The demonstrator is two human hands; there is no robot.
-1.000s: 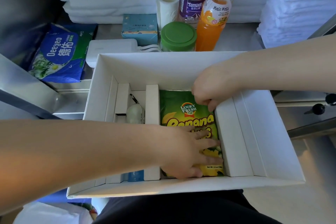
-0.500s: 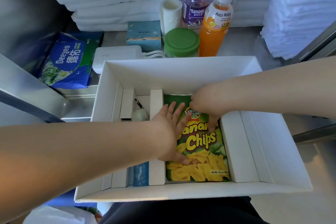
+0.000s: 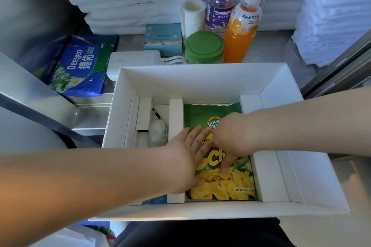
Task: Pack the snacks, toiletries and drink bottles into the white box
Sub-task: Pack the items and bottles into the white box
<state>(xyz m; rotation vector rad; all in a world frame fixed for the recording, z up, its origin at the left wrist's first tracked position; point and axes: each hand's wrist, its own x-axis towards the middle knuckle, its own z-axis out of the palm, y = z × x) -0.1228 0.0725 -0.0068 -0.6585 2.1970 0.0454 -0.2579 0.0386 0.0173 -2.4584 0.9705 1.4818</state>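
Fingers [image 3: 195, 138] of my left hand [image 3: 185, 163] lie straight and flat on the green-and-yellow foil bag of banana chips [image 3: 220, 184]. My right hand [image 3: 230, 136] presses its fingertips down on the same bag. Neither hand grips anything. The bag lies flat in the middle compartment of the white cardboard box [image 3: 200, 78].

Progress, by my judgement: early. One snack bag is packed. The left compartment holds one pale oval case [image 3: 157, 133] and one blue item [image 3: 158, 199], not identifiable.

Outside the box, on the steel surface [image 3: 132, 42]:
- one orange juice bottle [image 3: 241, 34]
- one clear purple-labelled water bottle [image 3: 219, 10]
- one green-lidded jar [image 3: 203, 46]
- one white paper roll [image 3: 192, 16]
- one light-blue carton [image 3: 163, 39]
- one blue tissue pack [image 3: 80, 66]
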